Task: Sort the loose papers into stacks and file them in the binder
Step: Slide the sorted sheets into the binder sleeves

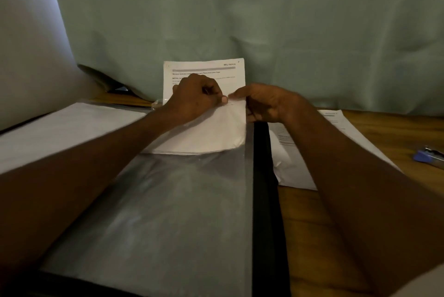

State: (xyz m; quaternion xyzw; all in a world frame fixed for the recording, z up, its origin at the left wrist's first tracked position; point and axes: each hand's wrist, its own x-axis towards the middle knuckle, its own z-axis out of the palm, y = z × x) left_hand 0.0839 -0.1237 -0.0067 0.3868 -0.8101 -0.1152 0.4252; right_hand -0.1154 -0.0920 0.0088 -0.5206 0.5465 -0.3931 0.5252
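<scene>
We cannot read the page [204, 68] under the left hand [194, 97]; the stapler [428, 156] is cut off at right.

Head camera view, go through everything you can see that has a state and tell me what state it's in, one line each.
Printed paper stack: partly slid into the sleeve, its top sticking out.
Clear plastic sleeve: lying flat, mouth held open at the far end.
Left hand: pinching the sleeve's edge.
Right hand: pinching the sleeve's edge beside it.
Binder: lying open.
Loose papers: flat on the table, right of the binder.
Blue stapler: lying untouched.
</scene>
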